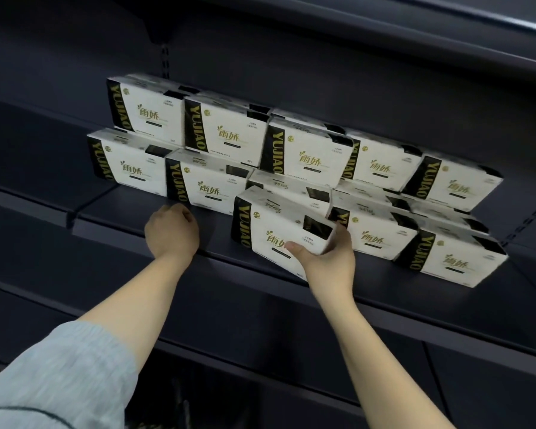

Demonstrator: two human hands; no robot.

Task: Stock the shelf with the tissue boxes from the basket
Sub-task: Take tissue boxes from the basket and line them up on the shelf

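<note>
Right hand (pixel 325 258) has the tissue pack (pixel 279 230), thumb across the printed front, fingers wrapped round its right end, and the pack sits tilted at the front of the dark shelf (pixel 384 292). Its left end looks to be down on the shelf while the gripped end rides higher, though the blur makes it hard to tell whether that corner is truly touching.

The slot it wants is plain: just right of the pack stands a front-row pack (pixel 375 230), upright and square, and behind the pack lies another (pixel 288 187). Up and left of the pack, a lower-row pack (pixel 205 184) marks the further line of the display.

To do this well, I'd say level the gripped end first, then slide the pack back until its face lines up with the front-row neighbour on its right, gold lettering to the left like the others. These soft wraps will likely squash if shoved, so a flat push on the front would beat a hard pinch.

Left hand (pixel 171 232), left of the pack, is loosely curled with its knuckles toward us, holding nothing visible, right by the foot of that lower-row pack. It could steady the stack above (pixel 226 131) if the slide nudges anything.
</note>
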